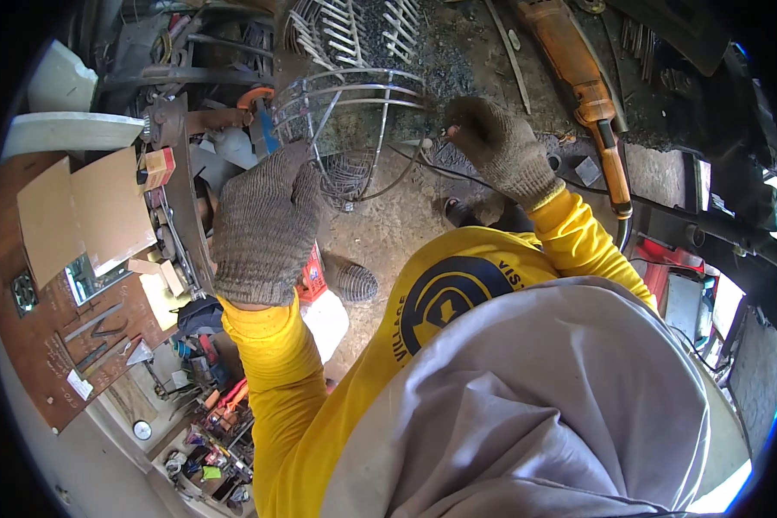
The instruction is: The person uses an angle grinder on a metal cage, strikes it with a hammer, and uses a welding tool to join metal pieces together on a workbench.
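Observation:
A knitted grey-brown glove covers each of my hands. My left hand (266,226) is by the near left side of a curved frame of shiny metal rods (354,97), its fingers drawn together; whether they grip a rod is hidden behind the glove. At the frame's right, above the bench edge, my right hand (502,148) is curled, with a bare fingertip showing at its front. What it holds, if anything, I cannot make out. A thin dark cable (399,176) runs between the frame and my right hand.
Short metal rods (345,33) lie in rows on the dark bench at the back. An orange angle grinder (578,78) rests at the back right. To the left are an open cardboard box (82,211) and a brown board (26,345) with tools. Below, a sandalled foot (356,282) shows.

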`<state>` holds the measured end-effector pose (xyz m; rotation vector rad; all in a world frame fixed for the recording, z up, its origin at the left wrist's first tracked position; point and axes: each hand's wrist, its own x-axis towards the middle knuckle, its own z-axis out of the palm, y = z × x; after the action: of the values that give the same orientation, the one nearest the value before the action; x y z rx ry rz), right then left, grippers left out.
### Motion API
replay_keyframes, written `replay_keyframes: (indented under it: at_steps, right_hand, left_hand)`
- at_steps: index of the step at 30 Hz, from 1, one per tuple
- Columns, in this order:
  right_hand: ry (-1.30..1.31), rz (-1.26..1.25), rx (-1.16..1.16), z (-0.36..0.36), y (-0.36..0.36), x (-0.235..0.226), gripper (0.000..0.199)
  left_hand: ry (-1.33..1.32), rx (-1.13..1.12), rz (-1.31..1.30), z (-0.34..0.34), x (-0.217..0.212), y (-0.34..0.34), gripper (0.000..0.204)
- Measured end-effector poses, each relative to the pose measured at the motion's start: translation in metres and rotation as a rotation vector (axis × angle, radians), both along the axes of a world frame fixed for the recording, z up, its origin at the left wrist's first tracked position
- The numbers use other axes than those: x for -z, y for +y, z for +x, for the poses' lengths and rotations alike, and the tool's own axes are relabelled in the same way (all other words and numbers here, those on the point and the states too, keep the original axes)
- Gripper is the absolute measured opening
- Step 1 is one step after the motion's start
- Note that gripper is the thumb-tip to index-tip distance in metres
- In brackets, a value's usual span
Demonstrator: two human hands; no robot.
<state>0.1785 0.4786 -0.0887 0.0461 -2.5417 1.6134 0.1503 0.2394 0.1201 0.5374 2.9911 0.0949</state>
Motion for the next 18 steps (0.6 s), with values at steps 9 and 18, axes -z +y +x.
replay_keyframes:
  at_steps: [9, 18]
  right_hand:
    - [-0.098, 0.016, -0.092, -0.023, -0.002, -0.015, 0.045]
    - [0.039, 0.162, -0.081, -0.02, -0.011, -0.002, 0.046]
  left_hand:
    - [0.026, -0.067, 0.055, -0.006, 0.04, 0.016, 0.028]
    - [0.176, -0.02, 0.237, -0.003, 0.069, 0.002, 0.023]
